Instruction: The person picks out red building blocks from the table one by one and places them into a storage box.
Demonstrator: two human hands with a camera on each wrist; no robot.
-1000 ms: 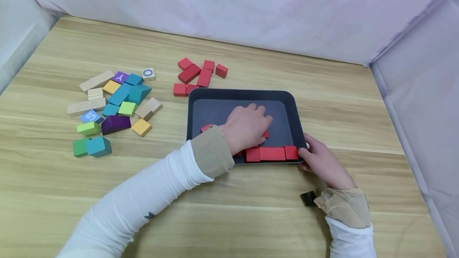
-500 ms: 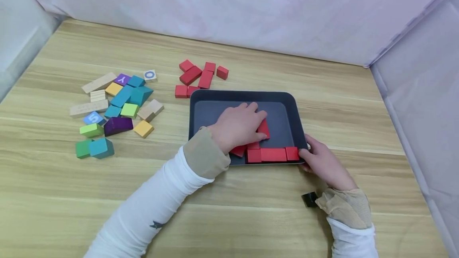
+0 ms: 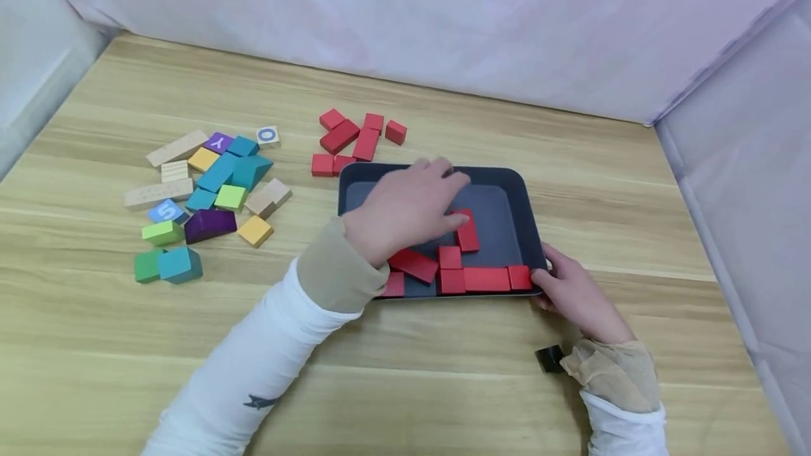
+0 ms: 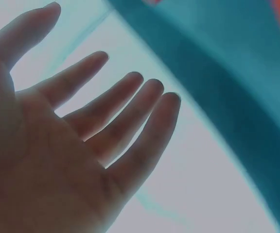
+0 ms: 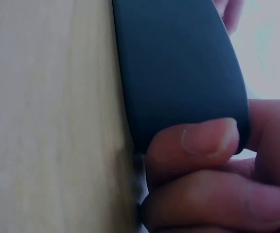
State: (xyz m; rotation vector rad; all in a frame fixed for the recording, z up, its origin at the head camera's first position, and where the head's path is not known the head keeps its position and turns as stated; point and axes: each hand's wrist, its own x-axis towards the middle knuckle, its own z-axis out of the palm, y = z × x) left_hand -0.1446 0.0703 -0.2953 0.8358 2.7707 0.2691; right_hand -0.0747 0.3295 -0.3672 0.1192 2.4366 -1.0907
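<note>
A dark baking tray lies on the table with several red blocks inside. Along its near wall is a row that includes a long red block. Over the tray's left part hovers my left hand, its fingers spread and nothing held, as the left wrist view shows too. Close to its thumb is an upright-lying red block; a slanted red block sits below the palm. At the near right corner my right hand grips the tray, with curled fingers against its wall in the right wrist view.
Several red blocks lie behind the tray's far left corner. Further left is a cluster of mixed blocks, among them a purple block and a teal block. A small black object is beside the right wrist. A white curtain hangs behind the table.
My left hand has lifted off the red block and drawn back to the left, leaving that block in the tray's middle. My right hand keeps its grip on the tray corner.
</note>
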